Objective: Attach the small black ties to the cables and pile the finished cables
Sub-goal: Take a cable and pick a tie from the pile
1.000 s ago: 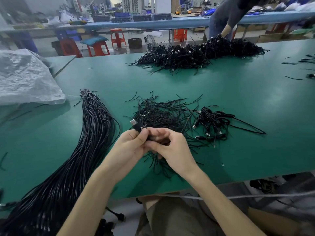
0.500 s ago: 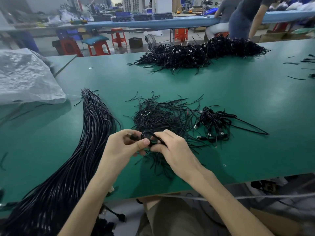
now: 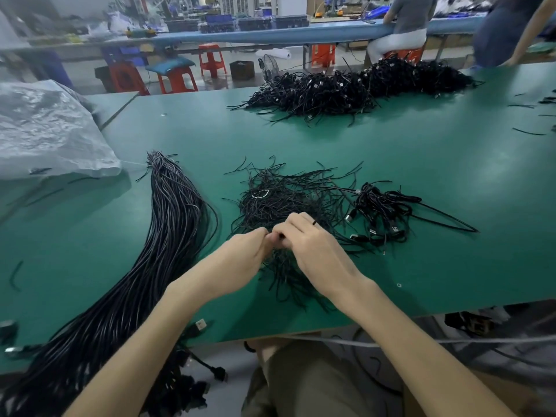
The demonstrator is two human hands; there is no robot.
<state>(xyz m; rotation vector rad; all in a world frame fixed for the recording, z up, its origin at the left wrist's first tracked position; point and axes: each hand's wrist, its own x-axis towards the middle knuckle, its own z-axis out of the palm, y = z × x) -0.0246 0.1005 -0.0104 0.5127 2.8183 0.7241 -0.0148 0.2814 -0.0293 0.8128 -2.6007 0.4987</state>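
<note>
My left hand (image 3: 240,260) and my right hand (image 3: 313,251) meet above the near edge of a loose heap of small black ties (image 3: 279,203). Both hands curl round a coiled black cable (image 3: 278,236), almost wholly hidden between the fingers; a thin black tie end sticks out past my right fingers. A thick bundle of straight black cables (image 3: 168,224) runs from the table's middle left down over the near edge. A small pile of tied cables (image 3: 382,212) with silver plugs lies just right of the ties.
A large heap of black cables (image 3: 355,88) lies at the far side of the green table (image 3: 451,164). A crumpled clear plastic bag (image 3: 45,130) sits far left. Stray ties lie at the far right. People stand and sit beyond the table, among red stools.
The small cable loop seen between my fingertips half a second ago is now closed inside both hands. My fingers have drawn together over it, and a tie end now pokes out on the right.
</note>
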